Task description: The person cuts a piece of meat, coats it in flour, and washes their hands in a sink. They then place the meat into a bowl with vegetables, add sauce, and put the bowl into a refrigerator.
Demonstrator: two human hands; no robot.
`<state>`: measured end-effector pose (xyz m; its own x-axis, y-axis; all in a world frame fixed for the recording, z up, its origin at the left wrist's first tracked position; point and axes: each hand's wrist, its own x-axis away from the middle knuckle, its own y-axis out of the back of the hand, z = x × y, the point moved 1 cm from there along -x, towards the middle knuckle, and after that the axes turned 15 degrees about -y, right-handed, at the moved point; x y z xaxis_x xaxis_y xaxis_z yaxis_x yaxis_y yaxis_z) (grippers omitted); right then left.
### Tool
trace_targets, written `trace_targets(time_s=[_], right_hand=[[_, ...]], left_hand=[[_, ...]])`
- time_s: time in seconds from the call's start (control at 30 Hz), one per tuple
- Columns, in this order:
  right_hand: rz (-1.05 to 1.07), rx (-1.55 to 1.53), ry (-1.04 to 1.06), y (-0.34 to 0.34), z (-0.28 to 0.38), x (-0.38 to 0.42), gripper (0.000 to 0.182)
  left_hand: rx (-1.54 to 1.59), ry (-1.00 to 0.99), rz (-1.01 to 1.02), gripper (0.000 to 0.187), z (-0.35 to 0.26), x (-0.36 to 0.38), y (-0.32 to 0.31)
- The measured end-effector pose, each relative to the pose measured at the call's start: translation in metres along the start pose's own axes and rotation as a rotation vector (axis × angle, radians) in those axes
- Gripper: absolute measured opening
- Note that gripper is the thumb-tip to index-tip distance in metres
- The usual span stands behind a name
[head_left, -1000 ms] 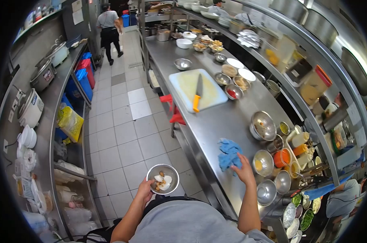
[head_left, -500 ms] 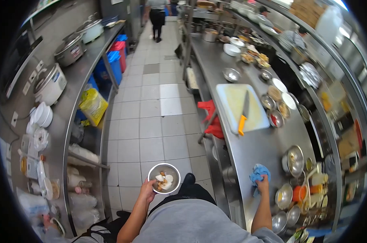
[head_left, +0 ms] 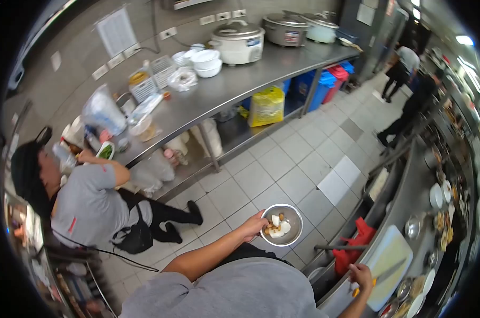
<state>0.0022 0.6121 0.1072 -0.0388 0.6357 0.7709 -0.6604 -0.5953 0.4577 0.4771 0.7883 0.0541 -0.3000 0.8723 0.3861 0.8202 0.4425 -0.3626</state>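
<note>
My left hand (head_left: 254,227) grips the rim of a small metal bowl (head_left: 295,233) out in front of me, over the floor. White rounded pieces and brown chunks of food (head_left: 276,227) lie inside it. To the right, my right hand (head_left: 361,276) hovers by the edge of the worktop, its fingers loosely bent with nothing visible in them. Beneath it is a knife (head_left: 391,269) with an orange handle, partly covered by my wrist. That knife rests on a pale cutting board (head_left: 394,249).
At left, a co-worker in a grey shirt (head_left: 89,204) stands at a steel counter (head_left: 219,90) with rice cookers (head_left: 237,45) and a tray of greens (head_left: 107,151). Two people stand farther along the tiled aisle. A red bag (head_left: 354,246) hangs beside the right worktop.
My view has swung left, bringing the co-worker into sight. My right hand has left the blue cloth, which is out of view. The bowl stays in my left hand.
</note>
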Motion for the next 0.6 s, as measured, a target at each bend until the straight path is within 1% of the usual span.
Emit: trace_targets(time_s=[0.03,0.1,0.17,0.23,0.27,0.3,0.33,0.37,0.47,0.53,0.6], right_hand=[[0.023,0.085,0.078,-0.020,0.019,-0.020,0.023],[0.117,0.003,0.193,-0.071,0.043,-0.048,0.023],[0.338,-0.194,0.085,-0.122,0.041,-0.084,0.016],[0.393,-0.097,0.050,-0.166,0.020,-0.109,0.027],[0.366,0.072,0.138,-0.193,-0.052,-0.194,0.026],[0.327,0.236,0.230,-0.219,-0.095,-0.240,0.025],[0.308,0.253,0.183,-0.216,-0.139,-0.276,0.024],[0.309,0.229,0.104,-0.208,-0.147,-0.273,0.023],[0.327,0.194,-0.025,-0.200,-0.160,-0.278,0.021],[0.338,0.158,-0.077,-0.195,-0.164,-0.286,0.020],[0.359,0.091,-0.118,-0.195,-0.154,-0.289,0.018]], left_hand=[[0.014,-0.006,-0.037,0.060,0.003,0.005,0.002],[0.041,-0.025,-0.090,0.061,0.007,0.013,0.012],[0.063,-0.040,-0.148,0.061,0.009,0.029,0.031],[0.084,-0.058,-0.204,0.061,0.020,0.042,0.048],[0.131,-0.069,-0.253,0.060,0.028,0.046,0.057],[0.177,-0.079,-0.304,0.060,0.028,0.055,0.061],[0.183,-0.072,-0.346,0.059,0.030,0.060,0.065],[0.190,-0.085,-0.373,0.059,0.031,0.064,0.070],[0.187,-0.187,-0.430,0.060,0.030,0.067,0.077],[0.190,-0.161,-0.431,0.061,0.012,0.075,0.069],[0.186,-0.124,-0.422,0.061,0.010,0.074,0.062]])
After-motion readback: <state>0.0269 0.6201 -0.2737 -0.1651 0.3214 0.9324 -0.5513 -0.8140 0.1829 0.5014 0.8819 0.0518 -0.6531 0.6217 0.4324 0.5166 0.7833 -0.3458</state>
